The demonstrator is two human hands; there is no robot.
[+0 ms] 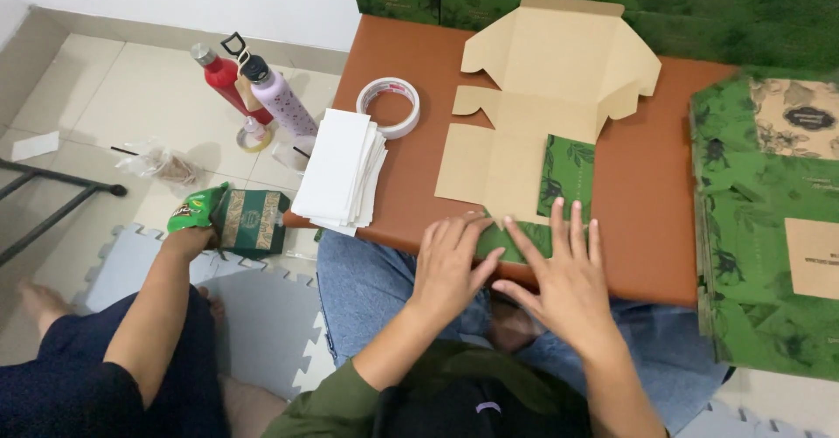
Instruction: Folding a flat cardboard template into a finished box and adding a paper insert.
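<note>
Hands (511,267) on flat carton (542,114) (green-printed)

Bench (638,184): brown top, low. On it: flat unfolded cardboard box blank (533,114), kraft side up, green printed flap at near edge; tape roll (389,106) near far-left corner; white paper stack (339,169) overhanging left edge. Floor (131,106): pale tiles; red bottle (220,79), lilac bottle (280,97), grey foam mats (253,316).
</note>
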